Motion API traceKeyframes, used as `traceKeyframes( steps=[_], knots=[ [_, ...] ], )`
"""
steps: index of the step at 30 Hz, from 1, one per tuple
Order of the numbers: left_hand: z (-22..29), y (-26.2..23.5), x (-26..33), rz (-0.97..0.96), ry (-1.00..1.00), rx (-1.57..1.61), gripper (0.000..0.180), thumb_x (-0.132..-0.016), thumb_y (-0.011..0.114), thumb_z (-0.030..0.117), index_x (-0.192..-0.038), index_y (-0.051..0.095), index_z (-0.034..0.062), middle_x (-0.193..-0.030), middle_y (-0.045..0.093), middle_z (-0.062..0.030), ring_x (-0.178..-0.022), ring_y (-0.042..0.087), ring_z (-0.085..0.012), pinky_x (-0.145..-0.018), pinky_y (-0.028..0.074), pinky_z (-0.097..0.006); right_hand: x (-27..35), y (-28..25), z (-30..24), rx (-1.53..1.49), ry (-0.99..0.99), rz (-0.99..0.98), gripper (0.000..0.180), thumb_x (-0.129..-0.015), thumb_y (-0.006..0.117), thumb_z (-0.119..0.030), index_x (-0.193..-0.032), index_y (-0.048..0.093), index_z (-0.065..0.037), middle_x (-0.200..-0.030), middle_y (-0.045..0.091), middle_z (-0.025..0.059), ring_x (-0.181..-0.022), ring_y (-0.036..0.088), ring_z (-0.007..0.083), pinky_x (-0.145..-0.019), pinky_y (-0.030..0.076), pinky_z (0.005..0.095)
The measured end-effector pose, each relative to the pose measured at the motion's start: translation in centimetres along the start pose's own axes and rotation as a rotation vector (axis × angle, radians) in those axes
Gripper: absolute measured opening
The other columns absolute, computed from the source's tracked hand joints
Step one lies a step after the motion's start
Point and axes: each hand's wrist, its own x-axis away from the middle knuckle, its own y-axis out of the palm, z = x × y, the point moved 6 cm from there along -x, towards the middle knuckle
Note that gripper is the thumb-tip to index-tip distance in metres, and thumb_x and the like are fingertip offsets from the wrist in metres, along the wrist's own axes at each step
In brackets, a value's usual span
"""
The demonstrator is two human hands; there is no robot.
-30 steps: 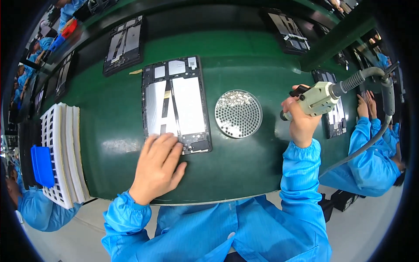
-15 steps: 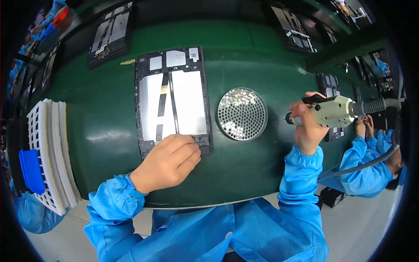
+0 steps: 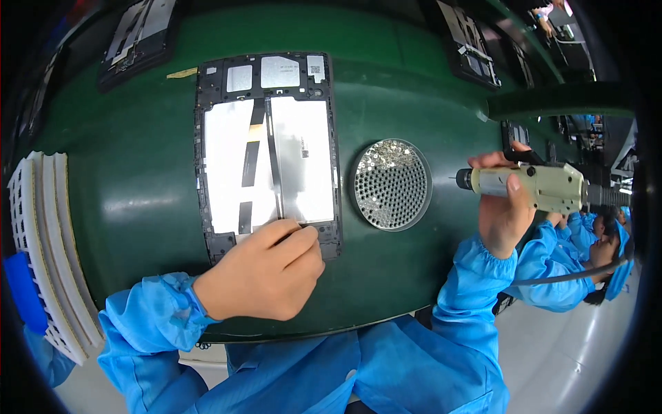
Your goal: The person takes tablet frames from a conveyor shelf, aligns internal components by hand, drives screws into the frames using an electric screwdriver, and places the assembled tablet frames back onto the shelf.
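An opened tablet [image 3: 310, 176] lies on the green table, its silvery inner plate crossed by dark ribbon strips. Over its lower end, my left hand [image 3: 265, 269] is closed with the fingers pinched together. Whatever may be between those fingertips is hidden from view. My right hand [image 3: 505, 219] grips a pale green electric screwdriver [image 3: 555, 189] off to the right, held sideways with its thin bit pointing left. Between the tablet and the screwdriver sits a round dish [image 3: 393, 185] with a perforated plate and small silvery screws, mostly heaped at its far side.
White stacked trays [image 3: 48, 234] stand at the left edge, a blue piece [image 3: 26, 293] against them. A yellowish strip [image 3: 183, 73] lies beyond the tablet. More opened tablets [image 3: 141, 34] rest at the back. A co-worker's blue sleeve [image 3: 541, 265] shows at the right, beside the screwdriver's cable.
The view has shifted, so the tablet appears larger. My right hand has turned, and the screwdriver's bit now shows, pointing left. My left hand stays at the tablet's lower end, fingers closed.
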Motion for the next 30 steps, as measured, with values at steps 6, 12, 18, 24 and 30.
traceKeyframes(
  steps=[6, 12, 18, 24, 30],
  knots=[
    [-0.7, -0.2, 0.3, -0.015, 0.028, -0.042, 0.021, -0.061, 0.061, 0.009, -0.078, 0.065, -0.0044, -0.092, 0.060, -0.0150, -0.093, 0.057, -0.0295, -0.085, 0.048, -0.041, 2.1, 5.6, -1.6, -0.148, -0.166, -0.097, 0.046, -0.081, 0.065, -0.014, -0.121, 0.046, -0.006, -0.076, 0.052, 0.0084, -0.071, 0.052, 0.0230, -0.074, 0.044, 0.0452],
    [-2.3, 0.7, 0.0, 0.016, -0.197, 0.020, 0.024, -0.074, 0.062, 0.006, -0.096, 0.067, -0.0013, -0.109, 0.059, -0.0209, -0.110, 0.055, -0.0356, -0.097, 0.043, -0.047, 3.2, 10.9, -1.2, -0.142, -0.178, -0.306, 0.038, -0.082, 0.058, -0.015, -0.118, 0.047, -0.011, -0.069, 0.047, 0.0030, -0.067, 0.048, 0.0187, -0.073, 0.040, 0.0430],
    [-2.8, 0.5, 0.1, 0.011, -0.214, 0.037, 0.025, -0.073, 0.063, 0.007, -0.097, 0.067, -0.0008, -0.110, 0.059, -0.0234, -0.110, 0.055, -0.0371, -0.098, 0.042, -0.047, 3.4, 12.8, -0.1, -0.118, -0.086, -0.330, 0.033, -0.082, 0.059, -0.013, -0.113, 0.047, -0.010, -0.068, 0.048, 0.0030, -0.064, 0.048, 0.0184, -0.069, 0.040, 0.0415],
    [-2.8, 0.9, 0.0, 0.022, -0.226, 0.053, 0.024, -0.073, 0.064, 0.009, -0.096, 0.068, -0.0003, -0.108, 0.061, -0.0223, -0.109, 0.056, -0.0359, -0.096, 0.043, -0.046, 3.4, 12.8, 0.4, -0.123, -0.075, -0.339, 0.032, -0.082, 0.059, -0.013, -0.112, 0.047, -0.010, -0.067, 0.047, 0.0035, -0.063, 0.048, 0.0183, -0.068, 0.039, 0.0405],
    [-2.6, 1.3, 0.0, 0.044, -0.231, 0.038, 0.023, -0.074, 0.065, 0.008, -0.095, 0.069, 0.0001, -0.108, 0.061, -0.0219, -0.109, 0.056, -0.0354, -0.096, 0.044, -0.046, 3.5, 12.5, 0.8, -0.113, -0.081, -0.346, 0.032, -0.083, 0.058, -0.013, -0.113, 0.046, -0.009, -0.067, 0.047, 0.0038, -0.063, 0.048, 0.0184, -0.067, 0.039, 0.0406]
  ],
)
